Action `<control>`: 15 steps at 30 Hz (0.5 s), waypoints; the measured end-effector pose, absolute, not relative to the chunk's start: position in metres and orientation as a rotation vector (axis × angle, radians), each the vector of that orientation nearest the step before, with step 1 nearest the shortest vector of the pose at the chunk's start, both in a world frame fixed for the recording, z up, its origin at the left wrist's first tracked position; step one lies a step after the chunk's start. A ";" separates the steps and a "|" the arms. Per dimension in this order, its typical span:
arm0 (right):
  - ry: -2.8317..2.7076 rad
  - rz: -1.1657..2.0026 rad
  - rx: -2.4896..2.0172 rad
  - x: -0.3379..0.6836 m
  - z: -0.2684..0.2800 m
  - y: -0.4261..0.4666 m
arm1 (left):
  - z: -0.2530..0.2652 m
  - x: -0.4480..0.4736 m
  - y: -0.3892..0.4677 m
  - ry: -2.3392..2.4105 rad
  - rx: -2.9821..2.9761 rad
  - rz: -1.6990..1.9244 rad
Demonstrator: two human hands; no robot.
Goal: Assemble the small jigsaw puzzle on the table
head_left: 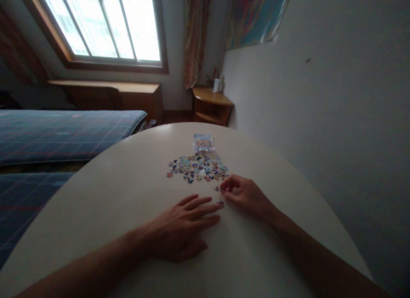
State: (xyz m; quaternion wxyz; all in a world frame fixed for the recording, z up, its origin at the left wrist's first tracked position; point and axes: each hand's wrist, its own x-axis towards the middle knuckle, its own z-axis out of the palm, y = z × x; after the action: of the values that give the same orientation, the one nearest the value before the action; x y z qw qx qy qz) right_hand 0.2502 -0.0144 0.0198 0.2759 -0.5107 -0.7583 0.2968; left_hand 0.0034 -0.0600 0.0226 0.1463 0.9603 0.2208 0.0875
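My right hand [245, 195] pinches a small jigsaw puzzle piece [217, 188] between thumb and forefinger, close to the tabletop. Just below it, another puzzle piece or small joined bit [220, 203] lies on the table, with a fingertip of my left hand [187, 223] at its edge. That left hand is spread flat, palm down, fingers pointing right. Beyond both hands is a loose pile of many-coloured puzzle pieces [198, 166]. Behind the pile lies a picture sheet [203, 143] with a colourful printed design.
The round white table [121, 195] reaches to a wall [320, 110] on the right. To the left stands a bed with a blue checked mattress [64, 133]. A wooden corner shelf [213, 97] and a desk [134, 87] are under the window side.
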 end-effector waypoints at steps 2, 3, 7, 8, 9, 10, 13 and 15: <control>-2.055 0.877 -1.368 0.252 0.020 -0.015 | 0.024 0.004 -0.060 0.643 2.750 0.187; -2.068 0.911 -1.365 0.253 0.020 -0.015 | 0.024 0.004 -0.060 0.643 2.741 0.179; -2.139 0.935 -1.372 0.258 0.025 -0.015 | 0.022 0.003 -0.059 0.639 2.718 0.193; -2.152 0.928 -1.382 0.258 0.027 -0.016 | 0.022 0.003 -0.059 0.636 2.718 0.192; -2.162 0.925 -1.390 0.259 0.028 -0.016 | 0.022 0.002 -0.059 0.635 2.719 0.191; -2.169 0.927 -1.395 0.259 0.029 -0.016 | 0.021 0.002 -0.060 0.633 2.719 0.197; -2.194 0.930 -1.397 0.258 0.030 -0.017 | 0.021 0.002 -0.060 0.626 2.712 0.229; -2.207 0.923 -1.388 0.258 0.029 -0.016 | 0.021 0.002 -0.060 0.627 2.707 0.242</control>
State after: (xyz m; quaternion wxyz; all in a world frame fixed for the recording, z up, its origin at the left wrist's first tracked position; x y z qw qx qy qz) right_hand 0.2583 -0.0164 0.0291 0.1867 -0.4930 -0.7840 0.3277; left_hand 0.0017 -0.0601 0.0205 0.1752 0.9555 0.2214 0.0852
